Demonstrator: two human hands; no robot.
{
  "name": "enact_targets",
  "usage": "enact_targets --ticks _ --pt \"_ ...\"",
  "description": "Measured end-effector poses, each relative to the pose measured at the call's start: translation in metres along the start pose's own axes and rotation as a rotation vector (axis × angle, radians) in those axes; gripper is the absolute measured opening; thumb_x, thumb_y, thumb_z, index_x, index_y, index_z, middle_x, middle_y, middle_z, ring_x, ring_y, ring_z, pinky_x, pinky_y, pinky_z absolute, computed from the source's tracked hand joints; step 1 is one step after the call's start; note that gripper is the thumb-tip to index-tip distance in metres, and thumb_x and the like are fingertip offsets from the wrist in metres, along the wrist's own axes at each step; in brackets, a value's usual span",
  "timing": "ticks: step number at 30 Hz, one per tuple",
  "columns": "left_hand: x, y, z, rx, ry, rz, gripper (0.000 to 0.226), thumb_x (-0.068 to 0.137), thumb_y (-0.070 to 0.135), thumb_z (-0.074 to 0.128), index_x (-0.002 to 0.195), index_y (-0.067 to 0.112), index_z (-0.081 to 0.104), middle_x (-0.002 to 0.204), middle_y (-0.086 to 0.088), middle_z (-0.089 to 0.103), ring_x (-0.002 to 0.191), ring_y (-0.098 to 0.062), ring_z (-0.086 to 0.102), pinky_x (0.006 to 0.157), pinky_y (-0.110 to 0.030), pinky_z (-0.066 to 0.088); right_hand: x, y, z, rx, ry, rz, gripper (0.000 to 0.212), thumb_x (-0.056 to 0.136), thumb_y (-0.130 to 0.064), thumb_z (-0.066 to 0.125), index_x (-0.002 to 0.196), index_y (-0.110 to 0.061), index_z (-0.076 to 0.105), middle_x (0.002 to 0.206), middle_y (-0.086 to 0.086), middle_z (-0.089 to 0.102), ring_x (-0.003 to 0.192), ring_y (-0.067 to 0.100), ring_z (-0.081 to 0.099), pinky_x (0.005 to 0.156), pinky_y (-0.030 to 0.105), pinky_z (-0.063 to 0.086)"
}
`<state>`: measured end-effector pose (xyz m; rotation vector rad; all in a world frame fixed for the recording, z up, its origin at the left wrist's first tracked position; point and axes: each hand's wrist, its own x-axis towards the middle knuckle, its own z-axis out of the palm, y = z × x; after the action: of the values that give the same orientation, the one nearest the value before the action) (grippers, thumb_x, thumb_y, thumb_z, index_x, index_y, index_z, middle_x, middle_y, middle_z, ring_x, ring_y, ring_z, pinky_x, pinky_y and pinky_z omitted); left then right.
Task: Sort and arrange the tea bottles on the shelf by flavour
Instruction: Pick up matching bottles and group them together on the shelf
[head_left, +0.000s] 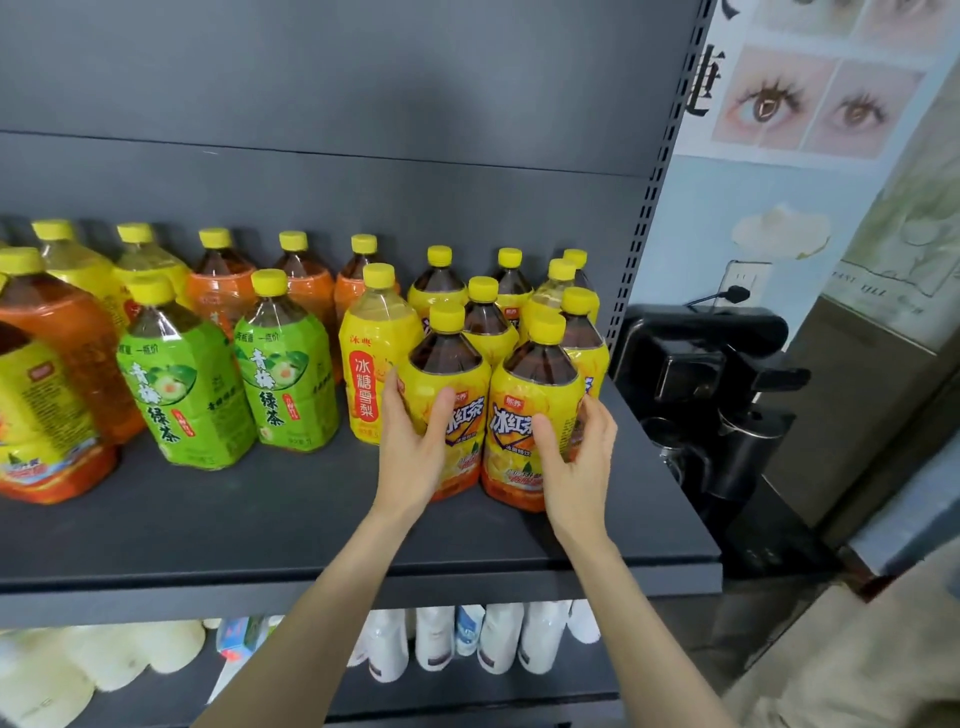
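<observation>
Tea bottles (306, 296) stand upright on the dark shelf (260, 519), all with yellow caps, and the sorting looks partly done. At the right end there is a tight group of iced black tea bottles (488, 322), with dark liquid and yellow labels. The 2 nearest bottles of this group are in the hands. The left hand (415, 441) grips the left front bottle (449, 358), with the thumb on the label and the fingers around its left side. The right hand (576, 457) holds the right front bottle (537, 369) in the same way, with the fingers around its right side. These 2 bottles touch each other, and their labels face the near edge. I think each hand takes an outer side so that both bottles can be pressed together and lined up with the group behind them.

Just left of them stands 1 pale pear bottle (366, 384) with a yellow and red label. It is touching the left front bottle or very near it; I cannot tell which. Further left are 2 green tea bottles (176, 384) with plum pictures, and far behind them is a row of orange-labelled bottles (223, 296). At the near left, yellow and orange bottles (47, 395) are mixed, so this part seems not yet sorted.
</observation>
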<state>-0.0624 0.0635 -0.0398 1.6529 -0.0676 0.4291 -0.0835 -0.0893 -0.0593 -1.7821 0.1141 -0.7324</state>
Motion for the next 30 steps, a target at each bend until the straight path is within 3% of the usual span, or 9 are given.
enact_targets --ticks 3,5,8,11,15,19,24,27,30 --pt "0.001 0.014 -0.010 0.140 0.094 0.061 0.068 0.088 0.049 0.048 0.143 0.011 0.032 0.146 -0.001 0.036 0.135 -0.014 0.032 0.108 -0.025 0.025 0.005 -0.014 -0.014 0.032 -0.009 -0.079 0.076 0.076 -0.063 0.057 0.137 -0.020 0.043 0.134 -0.005 0.045 0.127 0.009 0.043 0.105 0.031 0.039" --pt "0.008 0.030 -0.016 0.167 0.188 0.157 0.047 0.091 0.041 0.052 0.128 0.011 0.048 0.130 -0.003 0.047 0.120 -0.015 0.044 0.100 -0.027 0.034 0.016 -0.029 -0.021 0.059 -0.006 -0.147 0.058 0.078 -0.058 0.057 0.125 -0.024 0.051 0.124 -0.011 0.051 0.120 0.005 0.048 0.100 0.023 0.039" --pt "0.033 0.053 -0.023 0.146 0.241 0.245 0.023 0.094 0.036 0.053 0.109 0.019 0.055 0.116 -0.002 0.051 0.108 -0.013 0.048 0.095 -0.033 0.041 0.045 -0.054 -0.027 0.065 -0.003 -0.220 0.031 0.084 -0.047 0.060 0.107 -0.028 0.057 0.113 -0.006 0.057 0.109 0.008 0.054 0.090 0.012 0.039" --pt "0.066 0.066 -0.028 0.172 0.273 0.287 0.030 0.094 0.036 0.052 0.114 0.014 0.056 0.118 -0.005 0.053 0.111 -0.017 0.048 0.099 -0.035 0.040 0.083 -0.073 -0.028 0.062 -0.032 -0.235 0.015 0.090 -0.033 0.062 0.103 -0.026 0.060 0.111 -0.001 0.061 0.105 0.009 0.056 0.084 0.008 0.040" --pt "0.105 0.069 -0.029 0.231 0.233 0.242 0.047 0.094 0.037 0.052 0.130 0.007 0.047 0.131 -0.008 0.050 0.122 -0.018 0.044 0.104 -0.030 0.034 0.134 -0.084 -0.022 0.014 -0.106 -0.151 0.025 0.091 -0.030 0.063 0.111 -0.016 0.062 0.114 0.001 0.063 0.105 0.011 0.057 0.089 0.021 0.043" --pt "0.131 0.060 -0.027 0.218 0.136 0.122 0.052 0.095 0.040 0.050 0.136 0.009 0.043 0.134 -0.005 0.051 0.122 -0.016 0.045 0.096 -0.024 0.032 0.178 -0.076 -0.017 -0.013 -0.234 -0.011 0.040 0.088 -0.029 0.066 0.122 -0.008 0.060 0.121 0.006 0.063 0.113 0.019 0.059 0.100 0.034 0.045" --pt "0.140 0.048 -0.025 0.299 0.129 0.147 0.045 0.093 0.040 0.052 0.128 0.011 0.053 0.117 -0.001 0.058 0.105 -0.014 0.050 0.088 -0.025 0.036 0.213 -0.063 -0.009 -0.045 -0.408 0.126 0.052 0.086 -0.031 0.069 0.130 -0.008 0.056 0.126 0.001 0.058 0.115 0.016 0.055 0.097 0.029 0.042" --pt "0.139 0.041 -0.027 0.307 0.146 0.198 0.043 0.093 0.039 0.053 0.127 0.013 0.054 0.107 0.007 0.057 0.100 -0.011 0.053 0.087 -0.025 0.040 0.220 -0.052 -0.006 -0.033 -0.474 0.173 0.040 0.082 -0.026 0.073 0.118 -0.010 0.065 0.117 0.003 0.067 0.109 0.019 0.062 0.100 0.035 0.046" --pt "0.139 0.035 -0.031 0.300 0.160 0.232 0.043 0.092 0.041 0.054 0.124 0.012 0.055 0.099 0.004 0.063 0.096 -0.017 0.062 0.088 -0.034 0.049 0.217 -0.047 -0.003 0.068 -0.435 0.137 0.028 0.083 -0.014 0.071 0.110 -0.006 0.068 0.096 0.002 0.071 0.084 0.011 0.068 0.087 0.030 0.054"
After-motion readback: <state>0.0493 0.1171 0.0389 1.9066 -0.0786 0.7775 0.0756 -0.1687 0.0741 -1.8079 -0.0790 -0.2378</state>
